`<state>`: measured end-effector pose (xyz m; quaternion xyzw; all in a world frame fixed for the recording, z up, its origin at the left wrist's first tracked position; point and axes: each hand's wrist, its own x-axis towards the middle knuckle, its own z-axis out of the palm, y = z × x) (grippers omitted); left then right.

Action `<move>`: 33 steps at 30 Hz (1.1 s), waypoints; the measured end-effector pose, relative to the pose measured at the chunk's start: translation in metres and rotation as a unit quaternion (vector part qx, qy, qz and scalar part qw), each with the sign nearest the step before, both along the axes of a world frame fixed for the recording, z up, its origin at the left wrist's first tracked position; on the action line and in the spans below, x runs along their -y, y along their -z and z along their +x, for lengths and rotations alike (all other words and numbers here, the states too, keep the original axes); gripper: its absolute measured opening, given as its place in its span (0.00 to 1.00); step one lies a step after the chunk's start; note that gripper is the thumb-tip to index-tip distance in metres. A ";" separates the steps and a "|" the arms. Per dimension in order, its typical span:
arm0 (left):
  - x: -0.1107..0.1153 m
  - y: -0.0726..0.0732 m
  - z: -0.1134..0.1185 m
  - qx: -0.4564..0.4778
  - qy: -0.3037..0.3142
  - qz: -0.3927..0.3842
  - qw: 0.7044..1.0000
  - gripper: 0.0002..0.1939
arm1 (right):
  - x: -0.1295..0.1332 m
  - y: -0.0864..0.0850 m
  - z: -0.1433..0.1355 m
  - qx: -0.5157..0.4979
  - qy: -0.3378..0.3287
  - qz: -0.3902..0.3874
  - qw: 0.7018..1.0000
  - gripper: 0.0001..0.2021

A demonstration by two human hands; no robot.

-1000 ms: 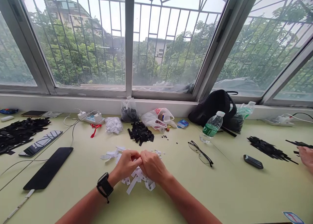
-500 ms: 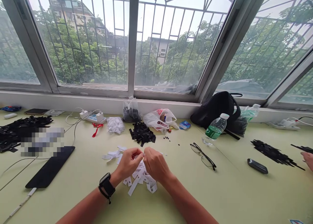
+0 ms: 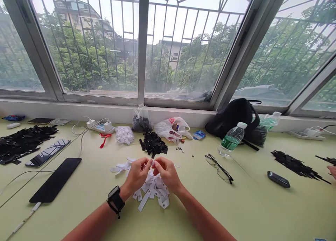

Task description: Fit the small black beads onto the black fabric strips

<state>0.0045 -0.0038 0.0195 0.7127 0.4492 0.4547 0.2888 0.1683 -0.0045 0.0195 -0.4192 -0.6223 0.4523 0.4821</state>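
Note:
My left hand [image 3: 138, 173], with a black watch on its wrist, and my right hand [image 3: 167, 172] meet at the middle of the table. Thumbs and fingers of both are pinched on a small white strip [image 3: 152, 162], mostly covered by the fingertips. Beneath and in front of the hands lies a loose pile of white strips [image 3: 154, 191], several with small dark round fasteners. More white strips [image 3: 121, 166] are spread just left of my left hand. Beyond the hands sits a heap of short black strips [image 3: 153, 143], with a few small black discs [image 3: 179, 149] to its right.
Eyeglasses [image 3: 219, 169], a water bottle [image 3: 232, 140] and a dark case [image 3: 278, 179] stand to the right. Two phones, one a black phone [image 3: 55, 180], lie left with cables. Bags line the window sill. Another person's hand [image 3: 332, 171] is at the right edge near black strips [image 3: 299, 166].
My right hand has turned and its fingers have opened out slightly, so the white strip between the fingertips shows more. My left hand stays almost in place.

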 end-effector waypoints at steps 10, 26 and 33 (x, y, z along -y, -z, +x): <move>0.007 -0.004 -0.001 -0.122 0.005 0.135 0.983 0.11 | -0.010 0.002 0.009 -0.299 -0.062 -0.282 0.910 0.05; 0.006 -0.014 -0.012 -0.155 -0.107 0.130 0.973 0.06 | -0.043 0.003 0.064 -0.329 0.086 -0.223 0.914 0.06; 0.013 -0.014 -0.010 -0.242 0.047 0.117 0.962 0.12 | -0.045 0.005 0.071 -0.212 0.158 -0.138 0.955 0.09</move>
